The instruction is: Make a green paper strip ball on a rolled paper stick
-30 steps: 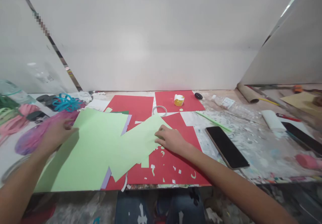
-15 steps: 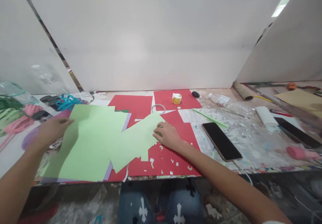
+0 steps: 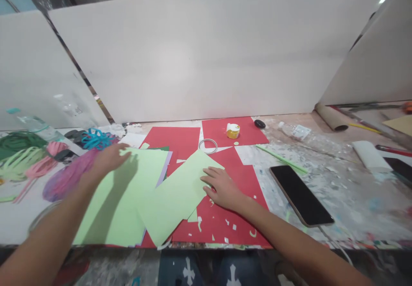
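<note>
Desk (image 3: 337, 187): paint-spattered, scrap-littered top. Landmark = red paper sheets (image 3: 225, 217), centre. Overlapping them on the left: light green sheets (image 3: 128, 200), a purple sheet (image 3: 162, 172) edge showing between. On the red at the back: small yellow jar (image 3: 233, 130), wire ring (image 3: 207, 145) just left of it. Black cap (image 3: 259, 124) at the red's back right corner. Right of the red: green stick (image 3: 280, 157), black phone (image 3: 301, 195), clear plastic bottle (image 3: 299, 132), cardboard tube (image 3: 331, 117) further back. Left of the red, beyond the green: teal cord (image 3: 96, 139), pink and green paper strips (image 3: 28, 161).
</note>
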The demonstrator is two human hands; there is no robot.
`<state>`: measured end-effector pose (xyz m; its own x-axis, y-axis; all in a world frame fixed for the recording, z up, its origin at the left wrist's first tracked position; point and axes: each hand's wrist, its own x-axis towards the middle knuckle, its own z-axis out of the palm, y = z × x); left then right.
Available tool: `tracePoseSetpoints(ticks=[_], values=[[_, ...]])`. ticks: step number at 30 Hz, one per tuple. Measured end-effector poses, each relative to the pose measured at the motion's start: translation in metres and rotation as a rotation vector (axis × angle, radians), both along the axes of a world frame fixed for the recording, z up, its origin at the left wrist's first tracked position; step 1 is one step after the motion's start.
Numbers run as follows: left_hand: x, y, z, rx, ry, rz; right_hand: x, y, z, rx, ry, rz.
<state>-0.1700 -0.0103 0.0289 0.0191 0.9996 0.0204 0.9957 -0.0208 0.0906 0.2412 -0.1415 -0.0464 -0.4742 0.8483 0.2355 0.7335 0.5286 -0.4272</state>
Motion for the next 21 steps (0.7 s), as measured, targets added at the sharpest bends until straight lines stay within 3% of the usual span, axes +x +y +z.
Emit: tracePoseSetpoints(ticks=[4,7,15,21], values=[[0.071,0.011,-0.032,-0.117,-0.087,-0.323,0.002,-0.007,-0.001,0.016,0.01,0.021],[0.103,0.021,-0.046,-0.169,-0.12,-0.408,0.001,-0.01,0.0,0.021,0.004,0.016],[0.108,0.064,-0.043,-0.25,-0.092,-0.259,-0.004,-0.014,0.003,0.043,-0.041,0.002],[0.103,0.084,-0.04,-0.38,-0.098,-0.262,-0.003,-0.013,0.003,0.075,-0.044,0.015]])
